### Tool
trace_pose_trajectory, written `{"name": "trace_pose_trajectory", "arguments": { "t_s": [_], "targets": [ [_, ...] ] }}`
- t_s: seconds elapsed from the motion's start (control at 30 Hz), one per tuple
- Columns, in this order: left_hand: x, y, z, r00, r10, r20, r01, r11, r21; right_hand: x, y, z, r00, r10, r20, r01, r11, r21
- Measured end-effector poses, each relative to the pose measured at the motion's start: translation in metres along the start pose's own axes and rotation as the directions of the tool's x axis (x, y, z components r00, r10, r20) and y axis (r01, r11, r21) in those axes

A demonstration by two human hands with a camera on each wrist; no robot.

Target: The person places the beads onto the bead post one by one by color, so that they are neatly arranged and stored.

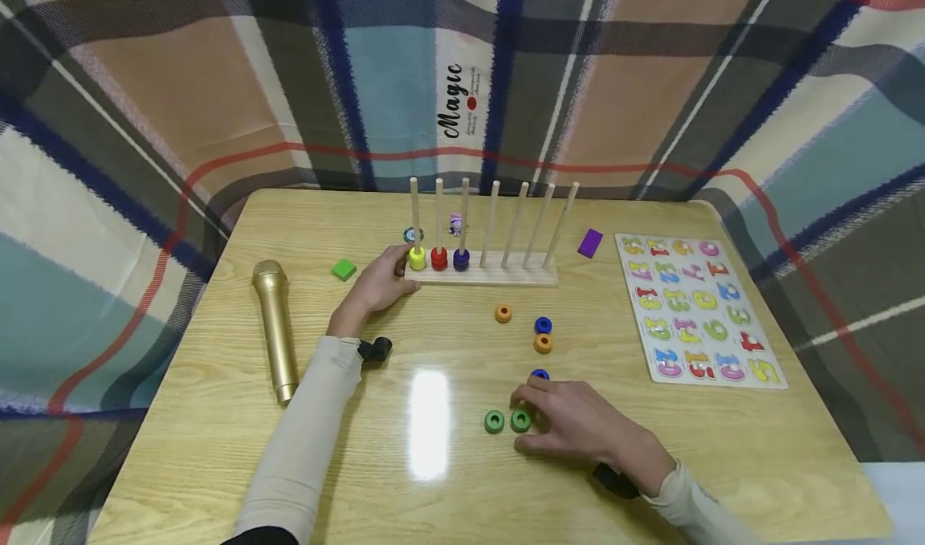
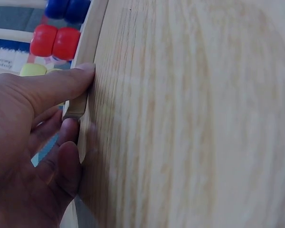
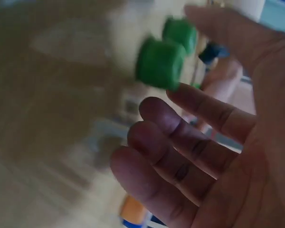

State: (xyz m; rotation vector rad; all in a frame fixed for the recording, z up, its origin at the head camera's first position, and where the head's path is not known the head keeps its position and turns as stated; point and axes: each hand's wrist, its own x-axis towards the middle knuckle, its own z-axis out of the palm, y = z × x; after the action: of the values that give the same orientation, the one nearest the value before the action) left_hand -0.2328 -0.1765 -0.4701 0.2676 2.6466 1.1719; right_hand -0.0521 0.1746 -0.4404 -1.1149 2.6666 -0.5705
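A wooden peg stand [image 1: 491, 275] with several upright rods stands at the back of the table. Its three leftmost rods carry yellow [image 1: 417, 258], red [image 1: 438, 259] and dark blue beads [image 1: 461, 260]. My left hand [image 1: 379, 282] grips the stand's left end, thumb [image 2: 69, 85] along the front edge and fingers behind. Near the table's front, my right hand [image 1: 578, 420] has thumb and fingers spread around one green bead [image 1: 520, 421]. Another green bead [image 1: 495, 422] lies just left of it. A blue bead [image 1: 539, 375] shows partly behind the right fingertips.
Orange beads [image 1: 503, 314] and another blue bead [image 1: 543, 325] lie between stand and right hand. A golden microphone [image 1: 276, 332] and green block [image 1: 344, 270] lie left. At right are a purple block [image 1: 590, 243] and number board [image 1: 701, 312]. Plaid cloth [image 1: 390, 71] hangs behind.
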Motion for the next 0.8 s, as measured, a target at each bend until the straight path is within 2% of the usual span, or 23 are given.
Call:
{"name": "trace_pose_trajectory", "arguments": {
  "t_s": [0.1,0.2,0.3,0.37,0.43,0.5,0.67,0.73,0.8],
  "targets": [
    [-0.001,-0.001,-0.002,1.000,0.001,-0.010,-0.001,1.000,-0.010,0.000,-0.001,0.003,1.000,-0.007,-0.010,0.007,1.000,0.005],
    [0.000,-0.003,-0.003,1.000,0.014,-0.010,-0.014,1.000,-0.009,0.006,-0.001,-0.004,0.998,-0.016,-0.055,0.016,1.000,-0.001],
    [0.001,-0.003,-0.003,1.000,0.021,-0.014,-0.021,1.000,-0.007,0.021,0.002,-0.024,0.991,0.007,-0.136,-0.007,1.000,0.001],
    [0.001,-0.004,-0.004,1.000,0.019,-0.019,-0.019,1.000,-0.004,0.036,0.006,-0.043,0.976,0.041,-0.213,-0.040,0.999,0.008],
    [0.001,-0.004,-0.004,1.000,0.017,-0.022,-0.017,1.000,-0.007,0.054,0.011,-0.064,0.950,0.083,-0.300,-0.079,0.997,0.026],
    [0.001,-0.004,-0.004,1.000,0.016,-0.022,-0.016,1.000,-0.010,0.073,0.018,-0.086,0.911,0.111,-0.397,-0.102,0.994,0.044],
    [0.002,-0.003,0.000,1.000,0.011,-0.019,-0.011,1.000,-0.012,0.119,0.028,-0.132,0.785,0.118,-0.608,-0.091,0.993,0.076],
    [0.001,-0.002,0.001,1.000,0.007,-0.021,-0.007,1.000,-0.016,0.134,0.028,-0.143,0.757,0.122,-0.642,-0.092,0.992,0.081],
    [0.000,-0.002,0.002,1.000,0.002,-0.021,-0.003,1.000,-0.020,0.147,0.027,-0.149,0.754,0.140,-0.641,-0.111,0.990,0.085]
  ]
}}
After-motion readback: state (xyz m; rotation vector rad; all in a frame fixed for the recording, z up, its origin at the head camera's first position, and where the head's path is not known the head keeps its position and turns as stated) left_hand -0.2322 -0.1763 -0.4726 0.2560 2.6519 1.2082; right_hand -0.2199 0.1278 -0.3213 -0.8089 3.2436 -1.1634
